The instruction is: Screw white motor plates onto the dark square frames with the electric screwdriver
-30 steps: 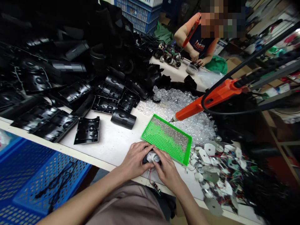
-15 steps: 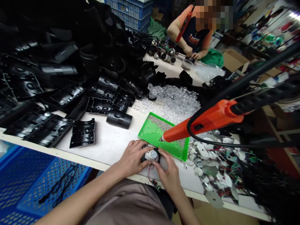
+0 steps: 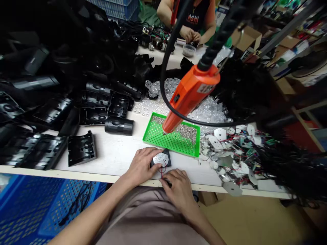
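A small black housing with a round white and silver part lies near the table's front edge, with red wires running from it toward me. My left hand rests curled against its left side and holds it down. My right hand has closed its fingers on a small black piece at the wire's end, at the table edge. Just behind the housing lies a green perforated tray covered in tiny silver screws. An orange electric screwdriver hangs on a cable with its tip over the tray.
Black plastic shells are heaped across the left and back of the table. Clear lenses are piled behind the tray, and wired silver discs lie at the right. A blue crate sits low left. Another person works at the far end.
My right hand has drawn back from the housing to the table edge, onto the wire's end piece. The view tilted downward and the hanging screwdriver now points down over the tray.
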`<action>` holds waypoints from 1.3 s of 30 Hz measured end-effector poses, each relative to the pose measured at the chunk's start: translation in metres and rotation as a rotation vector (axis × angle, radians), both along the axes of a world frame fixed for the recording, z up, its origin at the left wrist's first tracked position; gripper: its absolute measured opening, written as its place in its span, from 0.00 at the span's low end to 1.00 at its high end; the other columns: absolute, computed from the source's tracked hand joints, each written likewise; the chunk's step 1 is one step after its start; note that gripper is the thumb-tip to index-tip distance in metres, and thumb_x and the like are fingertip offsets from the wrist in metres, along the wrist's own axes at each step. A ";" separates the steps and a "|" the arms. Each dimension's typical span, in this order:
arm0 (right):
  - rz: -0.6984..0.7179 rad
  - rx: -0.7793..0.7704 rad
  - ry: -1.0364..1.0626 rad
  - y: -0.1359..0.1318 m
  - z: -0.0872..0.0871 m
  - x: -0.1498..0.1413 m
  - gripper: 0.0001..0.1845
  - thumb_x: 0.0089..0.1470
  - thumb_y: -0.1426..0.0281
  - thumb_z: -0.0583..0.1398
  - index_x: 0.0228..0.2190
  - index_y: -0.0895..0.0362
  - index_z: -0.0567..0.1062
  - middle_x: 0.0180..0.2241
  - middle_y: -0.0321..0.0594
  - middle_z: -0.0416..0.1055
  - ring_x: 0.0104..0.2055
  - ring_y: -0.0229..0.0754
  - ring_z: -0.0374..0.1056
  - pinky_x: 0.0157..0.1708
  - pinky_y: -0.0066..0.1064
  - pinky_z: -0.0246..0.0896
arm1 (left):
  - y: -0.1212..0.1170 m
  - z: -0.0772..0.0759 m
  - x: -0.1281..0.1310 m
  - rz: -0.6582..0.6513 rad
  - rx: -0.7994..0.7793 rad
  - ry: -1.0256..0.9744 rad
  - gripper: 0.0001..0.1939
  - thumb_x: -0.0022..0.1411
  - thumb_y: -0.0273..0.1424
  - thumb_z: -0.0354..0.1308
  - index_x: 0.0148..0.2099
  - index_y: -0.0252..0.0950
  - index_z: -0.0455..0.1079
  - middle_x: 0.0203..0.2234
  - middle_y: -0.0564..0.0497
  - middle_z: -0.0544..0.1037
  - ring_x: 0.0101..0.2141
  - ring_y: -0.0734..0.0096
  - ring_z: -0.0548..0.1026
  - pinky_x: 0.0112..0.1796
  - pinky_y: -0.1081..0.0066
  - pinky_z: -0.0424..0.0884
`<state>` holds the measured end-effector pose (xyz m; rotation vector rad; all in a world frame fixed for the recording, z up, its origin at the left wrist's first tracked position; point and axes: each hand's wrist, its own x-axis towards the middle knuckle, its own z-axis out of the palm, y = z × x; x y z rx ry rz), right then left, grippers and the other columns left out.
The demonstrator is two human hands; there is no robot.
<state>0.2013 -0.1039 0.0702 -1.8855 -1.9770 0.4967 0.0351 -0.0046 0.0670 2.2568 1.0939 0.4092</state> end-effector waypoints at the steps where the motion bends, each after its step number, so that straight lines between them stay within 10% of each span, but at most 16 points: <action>1: 0.000 0.021 0.017 0.002 0.003 0.003 0.10 0.56 0.66 0.60 0.26 0.54 0.77 0.28 0.37 0.76 0.34 0.42 0.68 0.36 0.35 0.53 | -0.001 -0.003 0.000 0.019 -0.002 -0.006 0.22 0.64 0.35 0.56 0.60 0.42 0.63 0.52 0.46 0.72 0.52 0.56 0.68 0.51 0.57 0.62; 8: 0.091 0.230 -0.055 0.028 0.012 0.030 0.13 0.61 0.64 0.56 0.41 0.56 0.77 0.36 0.42 0.76 0.39 0.44 0.67 0.38 0.36 0.54 | -0.013 -0.019 -0.002 0.123 0.128 -0.059 0.24 0.65 0.42 0.55 0.60 0.41 0.64 0.52 0.43 0.72 0.53 0.55 0.68 0.51 0.57 0.63; 20: 0.173 0.262 0.075 0.034 -0.027 0.035 0.18 0.63 0.66 0.54 0.53 0.54 0.72 0.36 0.43 0.75 0.39 0.43 0.68 0.37 0.35 0.62 | -0.031 -0.019 0.001 0.317 0.237 -0.043 0.21 0.64 0.44 0.56 0.56 0.43 0.67 0.51 0.43 0.74 0.51 0.54 0.70 0.48 0.57 0.65; 39: 0.093 0.173 0.017 0.027 -0.020 0.027 0.24 0.57 0.59 0.59 0.54 0.52 0.71 0.46 0.43 0.73 0.46 0.47 0.65 0.43 0.38 0.57 | 0.001 -0.025 -0.008 0.084 0.025 -0.181 0.18 0.67 0.41 0.52 0.56 0.44 0.68 0.50 0.46 0.76 0.52 0.58 0.72 0.51 0.56 0.66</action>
